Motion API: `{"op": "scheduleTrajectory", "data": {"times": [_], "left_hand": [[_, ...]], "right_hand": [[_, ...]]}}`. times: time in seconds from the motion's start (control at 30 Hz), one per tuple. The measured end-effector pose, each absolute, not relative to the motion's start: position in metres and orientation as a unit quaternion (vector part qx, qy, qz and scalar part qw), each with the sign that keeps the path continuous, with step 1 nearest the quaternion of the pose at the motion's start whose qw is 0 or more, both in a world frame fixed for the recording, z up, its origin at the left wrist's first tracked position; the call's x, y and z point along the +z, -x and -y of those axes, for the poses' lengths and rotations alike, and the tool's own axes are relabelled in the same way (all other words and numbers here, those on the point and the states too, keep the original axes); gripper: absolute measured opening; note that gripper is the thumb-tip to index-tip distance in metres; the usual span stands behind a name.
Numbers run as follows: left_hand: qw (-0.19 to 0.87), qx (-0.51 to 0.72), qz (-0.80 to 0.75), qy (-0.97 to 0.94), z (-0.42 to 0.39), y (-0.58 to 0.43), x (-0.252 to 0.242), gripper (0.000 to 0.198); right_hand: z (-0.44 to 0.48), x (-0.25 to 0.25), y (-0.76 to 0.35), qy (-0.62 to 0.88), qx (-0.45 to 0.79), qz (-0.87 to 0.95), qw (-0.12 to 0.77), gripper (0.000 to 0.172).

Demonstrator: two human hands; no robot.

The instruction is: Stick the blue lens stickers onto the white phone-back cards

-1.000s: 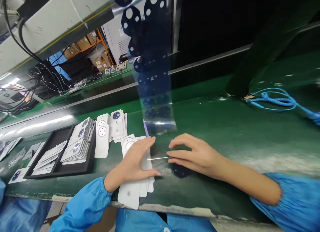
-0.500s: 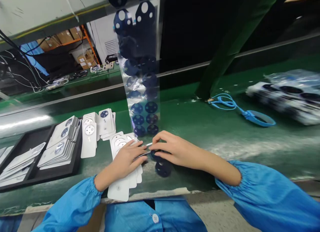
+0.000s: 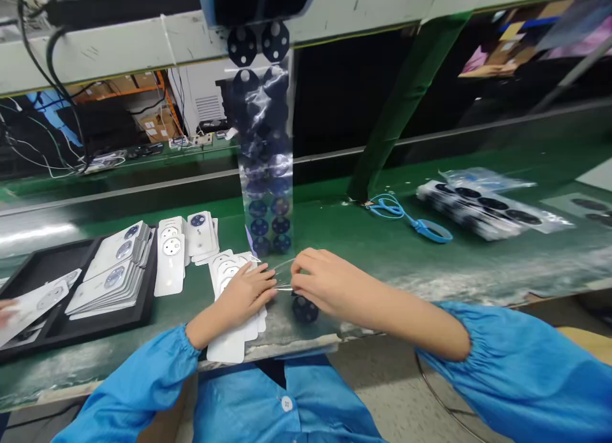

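My left hand (image 3: 243, 294) lies with its fingers stretched out over the fanned white phone-like back panels (image 3: 227, 344), its fingertips near the edge of a clear film (image 3: 285, 274). Opposite it, my right hand (image 3: 329, 278) pinches that film between thumb and fingers. Below the right fingers, a round dark disc with holes (image 3: 305, 309) shows on the bench; part of it is hidden. A long clear strip with paired dark discs (image 3: 269, 207) hangs from the shelf down to the bench just beyond my hands.
Left stands a black divided tray (image 3: 86, 334) with stacked panels. Another person's hand (image 3: 6, 312) holds a white panel (image 3: 41, 303) over it. More panels (image 3: 171, 255) lie beside the tray. At right are a blue wrist strap (image 3: 433, 231) and bundled disc sheets (image 3: 482, 207).
The view has shifted. My right hand has drawn the clear film a little, and less of the dark discs shows below it. At left, another person's hand has appeared with a panel.
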State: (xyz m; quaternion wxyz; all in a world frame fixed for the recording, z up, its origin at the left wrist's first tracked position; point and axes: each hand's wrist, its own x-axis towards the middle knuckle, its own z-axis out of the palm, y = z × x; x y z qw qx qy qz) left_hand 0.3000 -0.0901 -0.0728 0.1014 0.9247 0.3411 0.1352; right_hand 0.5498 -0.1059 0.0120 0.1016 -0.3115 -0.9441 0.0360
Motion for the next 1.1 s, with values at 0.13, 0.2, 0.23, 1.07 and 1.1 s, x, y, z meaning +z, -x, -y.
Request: {"op": "scheduleTrajectory", "data": {"times": [0.13,0.2,0.23,1.07,1.1], "left_hand": [[0.054,0.157,-0.325,-0.931,0.090,-0.302,-0.080,0.037],[0.023,0.173,-0.313,-0.933,0.092,-0.303,-0.081,0.040],[0.006,0.180,-0.301,-0.937,0.095,-0.302,-0.079,0.039],[-0.129,0.130,-0.387,-0.904,0.187,-0.258,-0.098,0.056],[-0.114,0.134,-0.384,-0.906,0.185,-0.256,-0.096,0.051]], "right_hand": [[0.112,0.037,-0.546,0.336,0.165,0.898,0.230,0.014],[0.106,0.040,-0.538,0.375,0.256,0.847,0.276,0.012],[0.102,0.038,-0.532,0.396,0.311,0.814,0.291,0.012],[0.035,-0.071,-0.446,0.444,0.729,0.474,0.215,0.038],[0.035,-0.070,-0.447,0.442,0.732,0.476,0.207,0.036]]}}
